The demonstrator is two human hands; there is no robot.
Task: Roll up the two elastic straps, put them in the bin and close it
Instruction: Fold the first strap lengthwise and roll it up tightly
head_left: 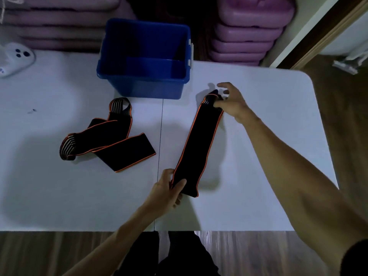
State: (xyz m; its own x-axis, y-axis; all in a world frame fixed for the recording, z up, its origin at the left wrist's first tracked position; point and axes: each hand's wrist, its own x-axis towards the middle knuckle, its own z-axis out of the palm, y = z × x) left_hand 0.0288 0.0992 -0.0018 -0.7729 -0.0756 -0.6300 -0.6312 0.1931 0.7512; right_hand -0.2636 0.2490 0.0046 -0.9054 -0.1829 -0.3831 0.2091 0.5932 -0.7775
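A black elastic strap with orange edges [199,144] is stretched out over the white table [258,176], doubled lengthwise. My left hand [169,190] pinches its near end. My right hand [233,102] grips its far end, the thumb and fingers closed on the fold. A second strap of the same kind [107,140] lies loose and crumpled to the left, untouched. The open blue bin [143,84] stands at the back of the table, nothing visible inside. No lid is in view.
A white device with dark buttons [16,58] lies at the far left. Stacks of purple cushions [245,36] stand behind the table. A seam [160,156] runs down the table's middle. The table's right edge [326,156] borders wooden floor.
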